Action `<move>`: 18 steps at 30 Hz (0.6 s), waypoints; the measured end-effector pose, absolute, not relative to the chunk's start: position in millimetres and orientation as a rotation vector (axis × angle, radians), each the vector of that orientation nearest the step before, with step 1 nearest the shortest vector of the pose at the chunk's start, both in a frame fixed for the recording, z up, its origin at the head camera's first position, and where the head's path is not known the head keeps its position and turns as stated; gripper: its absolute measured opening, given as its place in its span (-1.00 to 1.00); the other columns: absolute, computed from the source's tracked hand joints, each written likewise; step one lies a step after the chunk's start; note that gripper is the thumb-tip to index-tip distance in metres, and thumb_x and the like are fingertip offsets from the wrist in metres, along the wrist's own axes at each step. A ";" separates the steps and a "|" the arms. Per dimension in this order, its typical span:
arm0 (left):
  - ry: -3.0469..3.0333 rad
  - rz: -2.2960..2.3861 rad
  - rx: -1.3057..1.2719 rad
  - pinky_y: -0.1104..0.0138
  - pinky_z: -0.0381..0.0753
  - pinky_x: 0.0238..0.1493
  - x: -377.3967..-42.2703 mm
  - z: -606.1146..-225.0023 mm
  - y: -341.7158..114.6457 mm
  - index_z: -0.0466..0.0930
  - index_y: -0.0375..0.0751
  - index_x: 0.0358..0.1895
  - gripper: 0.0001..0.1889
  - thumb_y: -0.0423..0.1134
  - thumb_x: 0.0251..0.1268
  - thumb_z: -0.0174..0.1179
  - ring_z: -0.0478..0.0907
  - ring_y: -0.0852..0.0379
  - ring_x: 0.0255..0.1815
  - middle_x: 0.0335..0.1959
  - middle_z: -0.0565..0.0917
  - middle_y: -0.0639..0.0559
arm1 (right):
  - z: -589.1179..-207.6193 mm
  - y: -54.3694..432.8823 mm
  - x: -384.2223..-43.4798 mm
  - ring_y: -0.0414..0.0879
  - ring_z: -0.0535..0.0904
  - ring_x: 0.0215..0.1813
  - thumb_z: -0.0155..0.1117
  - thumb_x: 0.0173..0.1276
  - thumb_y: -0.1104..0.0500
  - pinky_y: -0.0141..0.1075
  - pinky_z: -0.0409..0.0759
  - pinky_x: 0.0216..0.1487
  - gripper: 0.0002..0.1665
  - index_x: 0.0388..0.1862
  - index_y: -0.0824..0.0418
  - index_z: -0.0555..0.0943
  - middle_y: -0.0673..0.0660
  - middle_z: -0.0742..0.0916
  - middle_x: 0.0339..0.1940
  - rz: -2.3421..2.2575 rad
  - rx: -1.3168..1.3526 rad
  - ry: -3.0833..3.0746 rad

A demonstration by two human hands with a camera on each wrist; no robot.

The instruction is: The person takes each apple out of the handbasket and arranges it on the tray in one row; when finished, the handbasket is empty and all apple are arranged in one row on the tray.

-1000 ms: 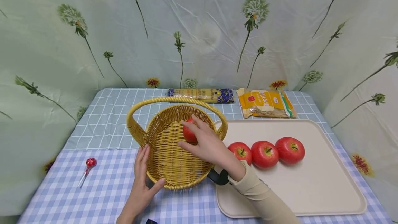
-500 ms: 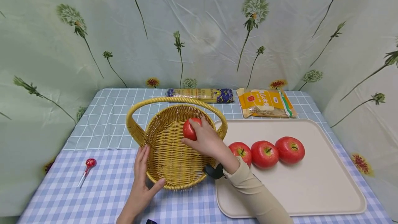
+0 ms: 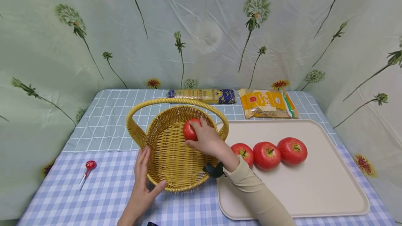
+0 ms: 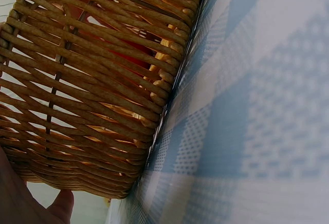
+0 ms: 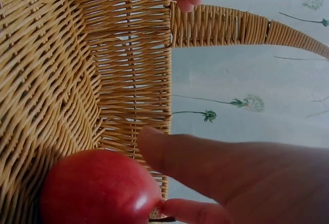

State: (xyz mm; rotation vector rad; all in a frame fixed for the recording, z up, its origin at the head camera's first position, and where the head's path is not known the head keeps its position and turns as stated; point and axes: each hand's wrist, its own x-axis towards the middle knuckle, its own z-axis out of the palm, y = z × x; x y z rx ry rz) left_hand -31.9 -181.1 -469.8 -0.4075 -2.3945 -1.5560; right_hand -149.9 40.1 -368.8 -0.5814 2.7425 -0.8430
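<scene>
A yellow wicker basket [image 3: 171,170] with an arched handle stands on the table's left-centre in the head view. One red apple [image 3: 189,130] sits inside it, towards the far right wall. My right hand [image 3: 208,140] reaches into the basket and holds this apple from above, fingers bent over it. In the right wrist view the apple [image 5: 97,190] has its stem side up, with the thumb [image 5: 169,154] close along it. My left hand [image 3: 142,186] rests against the basket's near left side, fingers fairly straight at the handle's base and thumb spread along the rim.
Right of the basket lies a beige tray [image 3: 317,191] bearing three red apples [image 3: 267,155] in a row. Behind are a pasta packet [image 3: 202,96] and an orange food bag [image 3: 267,104]. A red lollipop [image 3: 90,165] lies left on the checked cloth.
My right hand, spread over the apple a second ago, has bent its fingers around it. The apple has shifted slightly. The left hand and basket stay in place.
</scene>
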 end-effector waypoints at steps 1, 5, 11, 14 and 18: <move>-2.395 -1.553 -0.407 -0.33 -0.31 0.19 -32.2 -469.9 -181.2 -0.18 -0.20 0.52 0.07 -0.41 -0.05 0.34 -0.50 -0.09 0.48 0.52 -0.22 -0.06 | -368.9 39.8 -151.0 0.34 0.48 0.07 0.35 0.25 0.03 0.10 0.49 -0.03 -0.27 0.35 0.18 0.35 0.42 0.31 0.33 -0.843 -0.590 2.745; -2.388 -1.552 -0.411 -0.33 -0.31 0.20 -33.4 -470.9 -181.5 -0.18 -0.20 0.52 0.06 -0.42 -0.05 0.34 -0.50 -0.09 0.48 0.52 -0.22 -0.07 | -368.9 39.2 -154.3 0.28 0.52 0.00 0.37 0.23 0.08 0.07 0.50 -0.06 -0.27 0.35 0.16 0.35 0.38 0.40 0.21 -0.830 -0.612 2.753; -2.390 -1.546 -0.411 -0.36 -0.30 0.18 -32.6 -470.9 -181.4 -0.17 -0.20 0.52 0.07 -0.40 -0.05 0.34 -0.49 -0.09 0.48 0.52 -0.22 -0.07 | -370.5 38.4 -156.7 0.31 0.53 -0.02 0.40 0.20 0.11 0.08 0.50 -0.08 -0.23 0.37 0.07 0.31 0.41 0.45 0.12 -0.791 -0.600 2.741; -2.392 -1.540 -0.406 -0.34 -0.30 0.19 -31.4 -470.3 -181.2 -0.17 -0.21 0.52 0.07 -0.40 -0.05 0.34 -0.49 -0.09 0.48 0.52 -0.21 -0.08 | -372.1 34.5 -158.9 0.28 0.56 -0.11 0.40 0.20 0.06 0.06 0.54 -0.17 -0.26 0.33 0.04 0.33 0.38 0.50 0.05 -0.695 -0.607 2.787; -2.386 -1.547 -0.409 -0.28 -0.30 0.21 -31.6 -469.9 -180.7 -0.17 -0.21 0.52 0.06 -0.42 -0.05 0.33 -0.48 -0.09 0.48 0.52 -0.21 -0.08 | -375.7 27.1 -163.4 0.21 0.60 -0.28 0.40 0.18 -0.05 0.00 0.56 -0.34 -0.28 0.27 0.00 0.32 0.34 0.55 -0.05 -0.519 -0.609 2.879</move>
